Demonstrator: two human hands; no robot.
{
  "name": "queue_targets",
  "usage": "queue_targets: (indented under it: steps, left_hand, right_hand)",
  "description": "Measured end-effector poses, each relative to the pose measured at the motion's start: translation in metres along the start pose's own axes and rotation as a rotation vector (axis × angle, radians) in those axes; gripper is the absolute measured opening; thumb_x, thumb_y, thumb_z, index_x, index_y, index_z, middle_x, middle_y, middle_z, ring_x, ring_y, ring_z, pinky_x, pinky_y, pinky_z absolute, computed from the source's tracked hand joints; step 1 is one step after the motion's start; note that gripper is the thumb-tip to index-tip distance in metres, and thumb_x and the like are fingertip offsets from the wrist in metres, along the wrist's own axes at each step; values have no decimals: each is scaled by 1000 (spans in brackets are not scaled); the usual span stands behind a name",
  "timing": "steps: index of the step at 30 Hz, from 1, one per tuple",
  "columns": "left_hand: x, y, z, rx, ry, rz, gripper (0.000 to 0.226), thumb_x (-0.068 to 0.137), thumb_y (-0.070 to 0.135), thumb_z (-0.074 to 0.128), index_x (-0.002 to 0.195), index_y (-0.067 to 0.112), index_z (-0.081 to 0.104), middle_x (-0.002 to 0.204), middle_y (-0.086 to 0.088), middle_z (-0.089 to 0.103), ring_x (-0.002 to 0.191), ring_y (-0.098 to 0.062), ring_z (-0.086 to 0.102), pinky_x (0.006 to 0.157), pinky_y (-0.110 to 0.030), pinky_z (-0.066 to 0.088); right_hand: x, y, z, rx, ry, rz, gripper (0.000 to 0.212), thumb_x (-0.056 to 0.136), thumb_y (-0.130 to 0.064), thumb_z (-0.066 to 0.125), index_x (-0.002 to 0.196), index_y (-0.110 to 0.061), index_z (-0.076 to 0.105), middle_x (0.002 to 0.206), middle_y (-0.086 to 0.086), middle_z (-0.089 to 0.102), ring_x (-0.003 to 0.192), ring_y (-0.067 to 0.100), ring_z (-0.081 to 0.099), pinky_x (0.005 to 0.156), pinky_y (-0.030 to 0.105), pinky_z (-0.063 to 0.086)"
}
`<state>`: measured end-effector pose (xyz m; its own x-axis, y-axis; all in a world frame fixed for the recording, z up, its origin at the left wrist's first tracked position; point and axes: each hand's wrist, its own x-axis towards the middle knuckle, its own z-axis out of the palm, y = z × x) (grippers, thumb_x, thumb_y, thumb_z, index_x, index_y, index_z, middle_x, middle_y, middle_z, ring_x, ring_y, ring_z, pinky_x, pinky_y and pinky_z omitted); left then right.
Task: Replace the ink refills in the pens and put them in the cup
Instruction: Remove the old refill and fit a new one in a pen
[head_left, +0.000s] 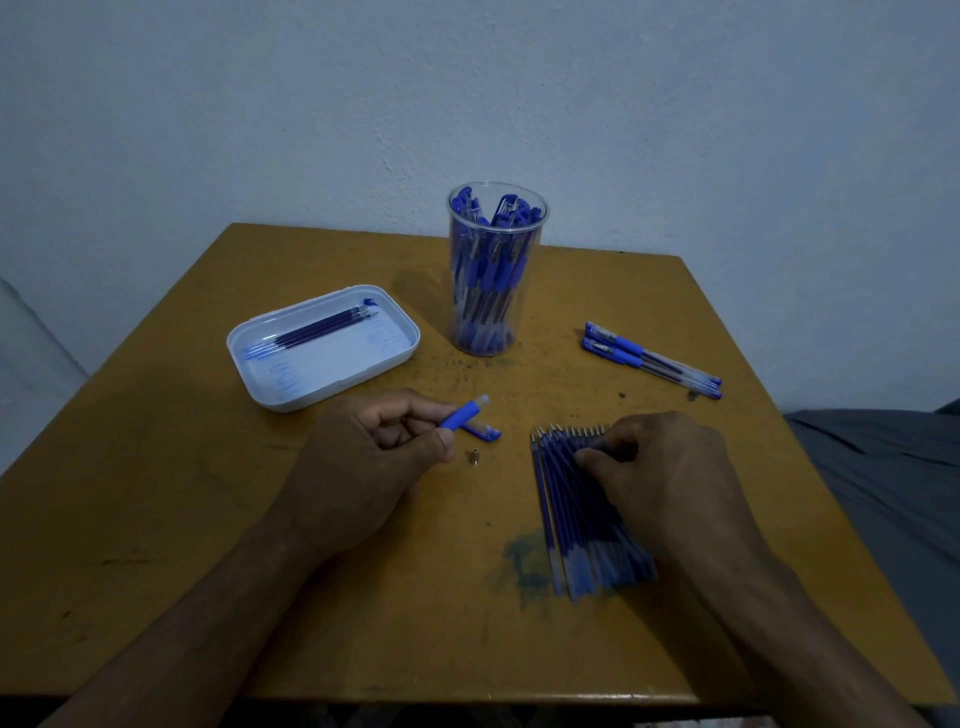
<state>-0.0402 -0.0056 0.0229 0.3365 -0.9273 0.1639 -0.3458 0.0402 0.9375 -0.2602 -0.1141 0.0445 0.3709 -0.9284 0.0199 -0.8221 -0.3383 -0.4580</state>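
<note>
On the table, left hand (363, 457) grips a blue-sleeved pen barrel (464, 414) (tip off); right hand (660, 467) pinches blue refills (576, 514).

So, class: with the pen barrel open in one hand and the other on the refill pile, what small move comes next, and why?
Probably the right hand pinches one refill off the fanned pile of blue ink refills and lifts it, since the left hand holds the blue-gripped clear pen barrel with its small metal tip lying loose on the yellow-brown wooden table.

A blue pen barrel (464, 414) sticks out of the left hand (363, 462). Blue refills (576, 514) lie under the right hand (670, 467). The clear cup (491, 270), full of pens, stands beyond both hands.
</note>
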Motion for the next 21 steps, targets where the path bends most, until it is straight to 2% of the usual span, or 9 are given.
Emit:
queue_targets:
  steps: [6,11,14,18,21]
  left_hand:
    - [0,0,0,-17,1,1,20,91,6,67,104,20,73,76,-3,74,49,-15,56,46,-17,43]
    - [0,-1,0,-23,7,1,19,91,7,67,105,19,73,76,-3,74,49,-15,57,46,-16,43]
    - [1,-1,0,-41,30,-4,19,91,7,67,104,20,73,76,-3,74,49,-13,57,46,-15,43]
    - [3,1,-7,-103,126,-24,17,92,6,67,104,16,74,76,-5,75,49,-11,57,46,-16,44]
    - [7,4,-25,-168,255,-38,14,92,6,67,102,14,74,79,-7,74,51,-14,57,47,-19,44]
  right_hand:
    - [1,0,-1,0,19,1,18,95,-37,67,99,-24,77,79,-12,62,67,-1,53,55,12,41]
    - [2,-2,-1,0,28,-10,19,95,-38,67,100,-23,77,80,-12,62,71,1,56,58,15,45]
    - [2,-8,-2,3,43,-39,18,95,-39,67,99,-25,78,80,-14,62,73,1,55,58,10,40]
    - [3,-35,0,50,23,-140,18,94,-40,68,100,-26,78,92,-13,70,80,2,58,64,10,41]
    - [7,-70,8,52,-32,-211,18,93,-44,67,99,-29,76,91,-15,68,83,3,60,69,21,51]
